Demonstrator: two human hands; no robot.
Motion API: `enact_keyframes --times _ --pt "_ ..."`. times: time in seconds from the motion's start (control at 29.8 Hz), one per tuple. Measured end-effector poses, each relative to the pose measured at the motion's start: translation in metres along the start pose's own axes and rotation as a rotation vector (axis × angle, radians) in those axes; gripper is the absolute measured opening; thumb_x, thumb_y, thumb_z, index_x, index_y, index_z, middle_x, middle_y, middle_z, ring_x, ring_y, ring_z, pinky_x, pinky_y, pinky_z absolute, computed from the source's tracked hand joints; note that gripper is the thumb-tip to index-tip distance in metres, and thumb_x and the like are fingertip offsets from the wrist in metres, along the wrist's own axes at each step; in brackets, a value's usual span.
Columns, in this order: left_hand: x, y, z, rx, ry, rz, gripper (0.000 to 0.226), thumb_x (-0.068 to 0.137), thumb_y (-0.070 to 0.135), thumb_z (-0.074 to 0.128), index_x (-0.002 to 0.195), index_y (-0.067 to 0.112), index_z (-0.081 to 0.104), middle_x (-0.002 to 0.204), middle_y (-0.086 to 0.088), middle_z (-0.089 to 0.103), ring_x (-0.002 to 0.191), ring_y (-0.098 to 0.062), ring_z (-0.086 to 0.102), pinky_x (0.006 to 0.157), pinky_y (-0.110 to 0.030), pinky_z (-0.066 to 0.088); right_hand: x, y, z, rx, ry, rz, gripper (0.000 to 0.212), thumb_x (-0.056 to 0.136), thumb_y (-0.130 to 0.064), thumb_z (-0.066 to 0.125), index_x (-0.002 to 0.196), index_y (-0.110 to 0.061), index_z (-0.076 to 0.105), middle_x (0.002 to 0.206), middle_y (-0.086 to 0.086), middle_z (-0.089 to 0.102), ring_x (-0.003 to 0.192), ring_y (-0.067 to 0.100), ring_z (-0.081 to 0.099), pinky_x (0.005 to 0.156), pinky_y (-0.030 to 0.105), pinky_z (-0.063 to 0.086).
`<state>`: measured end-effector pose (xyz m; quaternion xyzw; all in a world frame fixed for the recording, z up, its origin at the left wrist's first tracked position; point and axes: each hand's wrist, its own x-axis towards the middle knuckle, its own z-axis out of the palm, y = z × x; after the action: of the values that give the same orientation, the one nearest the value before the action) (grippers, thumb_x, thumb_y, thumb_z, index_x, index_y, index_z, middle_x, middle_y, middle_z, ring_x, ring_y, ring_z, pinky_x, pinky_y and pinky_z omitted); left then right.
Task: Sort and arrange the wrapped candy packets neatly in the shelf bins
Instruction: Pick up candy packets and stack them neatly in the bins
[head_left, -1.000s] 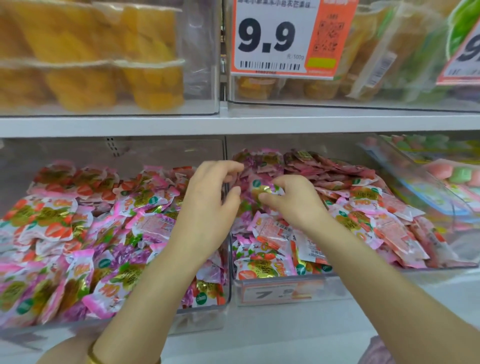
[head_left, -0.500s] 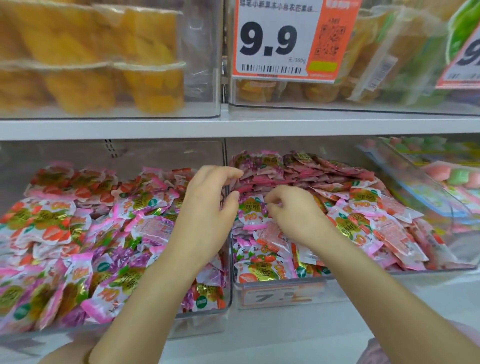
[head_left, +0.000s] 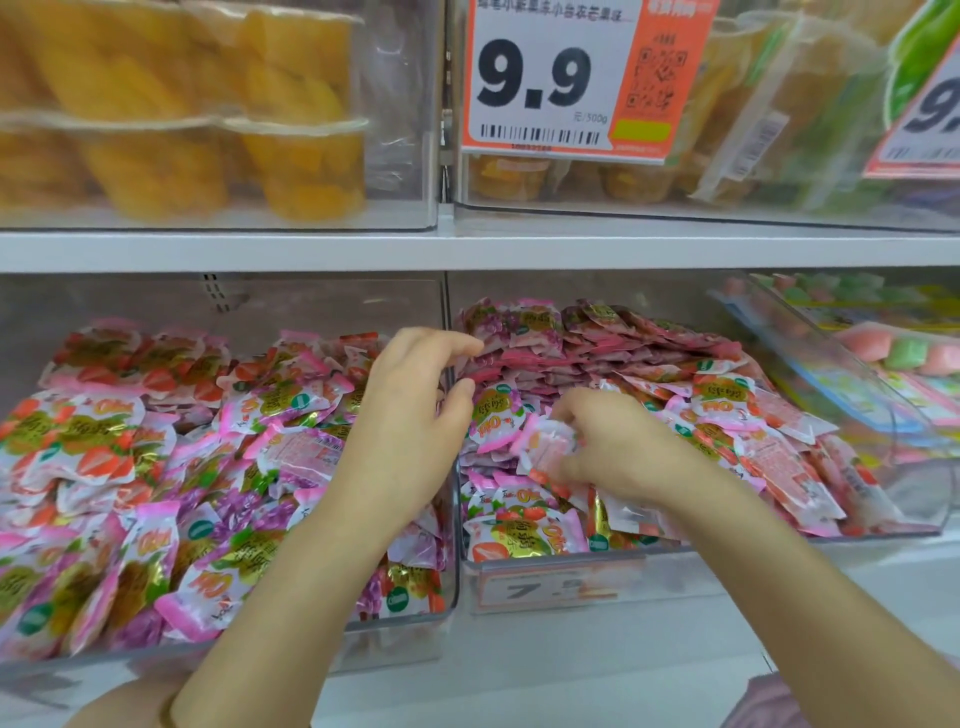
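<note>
Two clear shelf bins hold pink, white and gold wrapped candy packets. The left bin (head_left: 405, 626) is piled loosely with packets (head_left: 156, 467). In the right bin (head_left: 571, 582) packets lie loose in front and a tidier row (head_left: 597, 343) stands at the back. My left hand (head_left: 410, 421) hovers over the divider between the bins, fingers curled and apart, holding nothing. My right hand (head_left: 608, 441) is down in the right bin, fingers closed on a pale pink candy packet (head_left: 545, 447) whose wrapper looks blurred.
The white shelf board (head_left: 467, 249) runs just above the bins. Clear bins with orange fruit cups (head_left: 291, 156) and a 9.9 price tag (head_left: 561, 78) sit on it. At right a tilted clear bin (head_left: 831, 364) holds pink and green sweets. A 7.x price label (head_left: 550, 584) fronts the right bin.
My right hand has dropped lower and toward the front of the right bin and now grips a pale pink packet. My left hand has barely moved, staying over the divider.
</note>
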<state>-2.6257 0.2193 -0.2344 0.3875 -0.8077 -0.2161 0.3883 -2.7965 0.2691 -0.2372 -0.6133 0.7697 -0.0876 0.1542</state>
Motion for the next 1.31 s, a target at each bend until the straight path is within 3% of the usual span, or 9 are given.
enact_keyframes --times 0.1,0.34,0.5,0.64,0.8,0.91,1.01,1.17,1.31 --pt "0.0 0.0 -0.001 0.003 -0.004 0.002 0.032 0.092 0.009 0.05 0.12 0.024 0.056 0.111 0.012 0.046 0.107 -0.003 0.046 0.087 -0.009 0.036 -0.008 0.008 -0.016 0.133 0.067 0.012 0.038 0.081 -0.016 0.067 0.063 -0.019 0.033 0.066 -0.005 0.034 0.055 0.006 0.034 0.043 0.017 0.025" --pt "0.0 0.002 -0.001 0.004 0.0 0.005 0.032 0.091 0.007 0.05 0.119 0.022 0.057 0.11 0.011 0.046 0.107 -0.004 0.045 0.09 -0.017 0.036 -0.01 0.014 -0.028 0.527 0.496 -0.027 0.021 0.084 -0.013 0.057 0.08 -0.001 0.04 0.07 0.007 0.038 0.059 0.017 0.033 0.051 0.029 0.026" --pt "0.0 0.001 0.0 0.009 0.006 0.01 0.032 0.091 0.007 0.05 0.119 0.022 0.057 0.11 0.011 0.045 0.109 -0.005 0.046 0.09 -0.016 0.038 -0.002 -0.005 -0.013 0.526 0.238 -0.141 0.02 0.086 -0.025 0.056 0.099 -0.011 0.052 0.094 0.009 0.063 0.086 0.026 0.059 0.074 0.04 0.048" --pt "0.0 -0.001 0.001 0.002 0.008 0.017 0.031 0.091 0.007 0.051 0.118 0.022 0.057 0.111 0.01 0.047 0.106 -0.005 0.046 0.082 -0.004 0.036 0.009 -0.016 0.006 0.308 0.009 -0.231 0.026 0.09 -0.027 0.051 0.075 -0.02 0.031 0.069 -0.001 0.039 0.059 0.014 0.036 0.054 0.033 0.029" --pt "0.0 -0.001 0.001 0.003 0.004 0.022 0.031 0.092 0.008 0.051 0.118 0.023 0.057 0.111 0.011 0.047 0.104 -0.001 0.045 0.081 -0.001 0.034 0.01 -0.004 -0.002 0.385 0.025 -0.161 0.025 0.091 -0.028 0.05 0.079 -0.017 0.032 0.076 0.002 0.041 0.068 0.015 0.04 0.059 0.031 0.033" --pt "0.0 -0.002 0.001 0.005 0.005 0.025 0.032 0.091 0.008 0.05 0.118 0.023 0.057 0.111 0.011 0.046 0.104 -0.002 0.045 0.081 0.001 0.033 0.006 0.0 -0.009 0.556 0.063 -0.153 0.024 0.089 -0.028 0.052 0.094 -0.007 0.042 0.101 0.019 0.058 0.096 0.03 0.059 0.081 0.048 0.046" --pt "0.001 -0.001 0.001 0.011 0.01 0.024 0.032 0.091 0.007 0.05 0.118 0.023 0.057 0.11 0.01 0.046 0.105 -0.002 0.044 0.08 0.002 0.032 -0.004 0.0 -0.014 0.629 -0.022 -0.17 0.024 0.089 -0.024 0.054 0.097 -0.004 0.044 0.087 0.008 0.048 0.079 0.016 0.049 0.071 0.034 0.039" --pt "0.0 -0.001 0.002 -0.001 0.032 0.027 0.03 0.09 0.005 0.051 0.115 0.021 0.059 0.106 0.008 0.047 0.097 -0.004 0.047 0.078 -0.002 0.035 -0.013 -0.013 -0.001 0.191 -0.232 -0.362 0.032 0.087 -0.022 0.061 0.068 -0.016 0.036 0.066 -0.006 0.031 0.053 0.004 0.032 0.05 0.022 0.026" --pt "-0.001 0.0 0.001 -0.006 0.046 0.036 0.03 0.089 0.004 0.052 0.114 0.019 0.06 0.104 0.007 0.048 0.093 -0.002 0.047 0.077 -0.001 0.034 -0.015 -0.015 0.004 0.035 -0.256 -0.475 0.02 0.088 -0.025 0.06 0.09 -0.006 0.053 0.076 0.004 0.045 0.065 0.014 0.037 0.061 0.034 0.032"
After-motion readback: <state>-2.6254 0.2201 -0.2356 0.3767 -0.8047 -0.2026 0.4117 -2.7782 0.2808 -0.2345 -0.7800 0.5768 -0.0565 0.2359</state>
